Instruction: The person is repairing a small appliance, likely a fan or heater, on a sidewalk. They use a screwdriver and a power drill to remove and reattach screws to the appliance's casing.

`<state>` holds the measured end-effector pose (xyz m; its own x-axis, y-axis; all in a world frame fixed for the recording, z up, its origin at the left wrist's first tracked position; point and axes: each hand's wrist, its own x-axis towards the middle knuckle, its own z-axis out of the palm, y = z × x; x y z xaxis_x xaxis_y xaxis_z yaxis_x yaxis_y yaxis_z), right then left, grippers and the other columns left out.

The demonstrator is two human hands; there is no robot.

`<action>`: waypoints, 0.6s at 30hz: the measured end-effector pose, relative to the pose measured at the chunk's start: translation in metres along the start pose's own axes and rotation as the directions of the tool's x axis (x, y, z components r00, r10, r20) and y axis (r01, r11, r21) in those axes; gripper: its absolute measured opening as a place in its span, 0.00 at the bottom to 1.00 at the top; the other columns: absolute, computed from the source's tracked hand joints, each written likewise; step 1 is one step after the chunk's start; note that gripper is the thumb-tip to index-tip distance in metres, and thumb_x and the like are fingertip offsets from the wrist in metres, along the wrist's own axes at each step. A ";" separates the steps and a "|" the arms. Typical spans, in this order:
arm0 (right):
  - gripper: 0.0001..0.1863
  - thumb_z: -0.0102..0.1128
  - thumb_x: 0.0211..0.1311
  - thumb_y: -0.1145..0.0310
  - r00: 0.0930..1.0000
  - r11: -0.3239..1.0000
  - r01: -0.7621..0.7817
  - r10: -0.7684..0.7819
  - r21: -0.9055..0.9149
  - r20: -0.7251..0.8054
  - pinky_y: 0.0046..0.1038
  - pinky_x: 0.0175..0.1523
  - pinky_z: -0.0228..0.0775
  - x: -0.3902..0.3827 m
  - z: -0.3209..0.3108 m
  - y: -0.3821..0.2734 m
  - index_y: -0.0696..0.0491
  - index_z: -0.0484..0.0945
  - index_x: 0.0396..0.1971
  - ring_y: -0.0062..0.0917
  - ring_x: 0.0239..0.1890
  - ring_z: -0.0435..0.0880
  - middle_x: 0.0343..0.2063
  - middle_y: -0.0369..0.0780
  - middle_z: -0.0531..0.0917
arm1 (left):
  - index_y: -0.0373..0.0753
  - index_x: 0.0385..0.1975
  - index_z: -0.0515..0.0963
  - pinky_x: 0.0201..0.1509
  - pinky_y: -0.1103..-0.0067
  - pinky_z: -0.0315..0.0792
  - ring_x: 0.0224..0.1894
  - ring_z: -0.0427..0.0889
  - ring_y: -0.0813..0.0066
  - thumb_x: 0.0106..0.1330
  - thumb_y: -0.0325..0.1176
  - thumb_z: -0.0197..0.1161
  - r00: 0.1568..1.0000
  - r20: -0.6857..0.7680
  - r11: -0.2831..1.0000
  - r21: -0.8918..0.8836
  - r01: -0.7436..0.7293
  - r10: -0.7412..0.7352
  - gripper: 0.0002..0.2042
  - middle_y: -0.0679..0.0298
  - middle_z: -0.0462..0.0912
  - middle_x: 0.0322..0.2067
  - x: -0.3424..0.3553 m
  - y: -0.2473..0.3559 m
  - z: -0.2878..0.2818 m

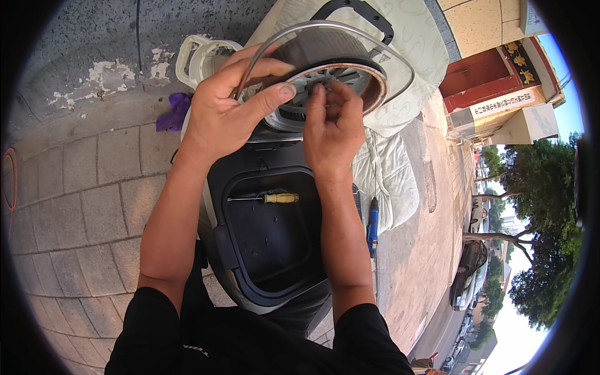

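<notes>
My left hand (231,109) grips a round metal housing (375,87) with a rusty rim, its thumb over the near edge and fingers behind. A slotted fan-like disc (300,94) sits inside, and a curved metal tube (406,62) arches over it. My right hand (331,128) has curled fingers at the disc's middle; what they grip is hidden. Below is a black appliance basin (236,228) holding a yellow-handled screwdriver (280,198). A blue tool (373,228) lies right of the basin.
A pale padded cloth (419,31) with a black bracket (381,31) lies behind. A cream plastic part (190,59) and purple cloth (172,112) are at left, on paving beside a wall. Cars (469,275) and trees (537,237) stand at right along a street.
</notes>
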<state>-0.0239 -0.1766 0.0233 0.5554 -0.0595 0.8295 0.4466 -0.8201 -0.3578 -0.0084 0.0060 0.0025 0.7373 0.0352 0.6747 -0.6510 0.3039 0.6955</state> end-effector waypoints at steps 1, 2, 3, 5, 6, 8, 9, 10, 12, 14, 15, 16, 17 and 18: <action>0.10 0.73 0.67 0.72 1.000 0.999 -0.030 0.031 -0.038 0.008 0.32 0.32 0.80 -0.001 -0.001 -0.003 0.56 0.82 0.44 0.32 0.28 0.88 0.34 0.42 0.86 | 0.29 0.54 0.83 0.66 0.69 0.77 0.60 0.83 0.65 0.68 0.28 0.75 1.000 -0.004 1.000 0.004 0.000 0.000 0.17 0.45 0.78 0.65 0.000 -0.001 -0.001; 0.10 0.73 0.67 0.72 0.998 0.995 -0.060 0.061 -0.076 0.015 0.32 0.32 0.80 -0.001 -0.002 -0.004 0.57 0.82 0.43 0.32 0.28 0.88 0.34 0.42 0.86 | 0.29 0.54 0.83 0.66 0.69 0.77 0.60 0.83 0.65 0.68 0.28 0.75 1.000 -0.007 1.000 0.007 0.000 0.000 0.17 0.45 0.78 0.65 0.000 -0.001 -0.002; 0.09 0.73 0.67 0.73 0.998 0.994 -0.061 0.063 -0.086 0.024 0.32 0.32 0.80 -0.002 -0.003 -0.004 0.57 0.82 0.42 0.32 0.28 0.88 0.35 0.42 0.86 | 0.29 0.54 0.83 0.67 0.69 0.77 0.60 0.83 0.65 0.68 0.28 0.75 1.000 -0.005 1.000 0.012 0.002 -0.002 0.17 0.45 0.78 0.65 0.000 -0.001 -0.002; 0.09 0.72 0.66 0.74 0.997 0.992 -0.062 0.067 -0.106 0.042 0.31 0.32 0.80 -0.002 -0.004 -0.002 0.56 0.81 0.42 0.33 0.29 0.88 0.37 0.43 0.85 | 0.29 0.54 0.83 0.67 0.68 0.77 0.60 0.83 0.64 0.68 0.28 0.75 1.000 0.000 1.000 0.023 0.006 -0.006 0.17 0.45 0.78 0.65 0.000 0.000 -0.002; 0.09 0.71 0.66 0.75 0.999 0.995 -0.015 0.019 -0.097 0.044 0.31 0.32 0.80 -0.002 -0.004 -0.003 0.56 0.81 0.43 0.33 0.29 0.88 0.38 0.43 0.85 | 0.28 0.54 0.83 0.67 0.68 0.77 0.60 0.83 0.64 0.68 0.28 0.75 1.000 -0.003 1.000 0.012 0.004 -0.004 0.17 0.45 0.78 0.65 0.000 -0.001 -0.001; 0.10 0.70 0.65 0.76 0.996 0.994 0.081 -0.077 -0.079 0.049 0.32 0.32 0.80 0.001 -0.004 -0.006 0.56 0.80 0.44 0.33 0.29 0.87 0.39 0.43 0.84 | 0.28 0.54 0.83 0.67 0.68 0.77 0.60 0.83 0.64 0.68 0.28 0.75 1.000 -0.008 1.000 -0.010 0.000 0.000 0.18 0.44 0.78 0.65 0.000 -0.002 -0.001; 0.10 0.68 0.65 0.77 0.994 0.993 0.097 -0.093 -0.061 0.053 0.32 0.32 0.79 0.001 -0.004 -0.007 0.55 0.80 0.45 0.33 0.28 0.86 0.38 0.43 0.83 | 0.28 0.55 0.83 0.67 0.68 0.77 0.60 0.83 0.64 0.68 0.28 0.75 1.000 -0.009 1.000 0.004 0.006 -0.006 0.18 0.44 0.78 0.65 0.000 -0.002 -0.001; 0.11 0.67 0.65 0.78 0.992 0.993 0.112 -0.110 -0.042 0.058 0.32 0.31 0.78 0.001 -0.005 -0.009 0.55 0.80 0.46 0.32 0.27 0.85 0.38 0.42 0.83 | 0.28 0.55 0.83 0.67 0.68 0.77 0.60 0.84 0.64 0.68 0.28 0.75 1.000 -0.011 1.000 0.018 0.012 -0.011 0.18 0.44 0.78 0.65 0.000 0.000 -0.001; 0.12 0.66 0.65 0.78 0.998 0.999 0.030 -0.029 -0.023 0.048 0.32 0.31 0.77 0.000 -0.008 -0.015 0.55 0.80 0.47 0.31 0.26 0.83 0.37 0.42 0.82 | 0.30 0.54 0.84 0.67 0.69 0.77 0.61 0.84 0.65 0.68 0.28 0.76 0.999 -0.023 1.000 0.009 0.028 -0.027 0.17 0.46 0.78 0.65 0.000 0.001 0.000; 0.13 0.65 0.65 0.78 0.986 0.986 -0.166 0.167 -0.021 0.020 0.32 0.30 0.75 -0.003 -0.011 -0.022 0.54 0.80 0.49 0.30 0.25 0.81 0.36 0.42 0.81 | 0.33 0.51 0.87 0.69 0.71 0.77 0.62 0.84 0.66 0.66 0.29 0.76 0.998 -0.043 0.998 -0.037 0.047 -0.049 0.15 0.50 0.79 0.65 0.000 0.001 0.001; 0.14 0.65 0.64 0.79 0.988 0.986 -0.149 0.152 -0.072 0.037 0.31 0.30 0.74 -0.003 -0.011 -0.019 0.55 0.80 0.49 0.30 0.25 0.81 0.35 0.41 0.81 | 0.32 0.52 0.86 0.68 0.70 0.77 0.62 0.84 0.65 0.67 0.28 0.76 0.999 -0.032 0.999 -0.028 0.032 -0.033 0.16 0.48 0.79 0.65 0.000 0.001 0.001; 0.14 0.65 0.64 0.79 0.989 0.984 -0.132 0.139 -0.123 0.054 0.31 0.29 0.73 -0.004 -0.011 -0.014 0.55 0.80 0.49 0.29 0.25 0.80 0.35 0.41 0.81 | 0.30 0.53 0.84 0.67 0.69 0.77 0.61 0.84 0.65 0.68 0.28 0.76 1.000 -0.020 1.000 -0.020 0.018 -0.018 0.17 0.46 0.78 0.65 0.000 0.000 0.000; 0.15 0.65 0.64 0.79 0.989 0.978 -0.113 0.126 -0.173 0.072 0.30 0.29 0.72 -0.005 -0.012 -0.011 0.55 0.80 0.50 0.28 0.24 0.80 0.34 0.40 0.81 | 0.28 0.54 0.83 0.67 0.68 0.77 0.60 0.83 0.64 0.68 0.27 0.75 1.000 -0.009 1.000 -0.011 0.003 -0.003 0.18 0.44 0.78 0.65 0.000 0.000 -0.001; 0.15 0.65 0.64 0.79 0.992 0.993 -0.065 0.075 -0.096 0.106 0.29 0.29 0.72 -0.004 -0.013 -0.012 0.56 0.80 0.50 0.28 0.24 0.79 0.33 0.40 0.81 | 0.28 0.54 0.83 0.67 0.68 0.77 0.60 0.83 0.64 0.68 0.27 0.75 1.000 -0.009 1.000 -0.013 0.004 -0.004 0.18 0.44 0.78 0.65 0.000 -0.001 -0.001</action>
<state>-0.0405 -0.1741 0.0295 0.6583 -0.0601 0.7504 0.3400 -0.8655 -0.3677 -0.0077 0.0067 0.0016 0.7413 0.0426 0.6698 -0.6459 0.3165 0.6947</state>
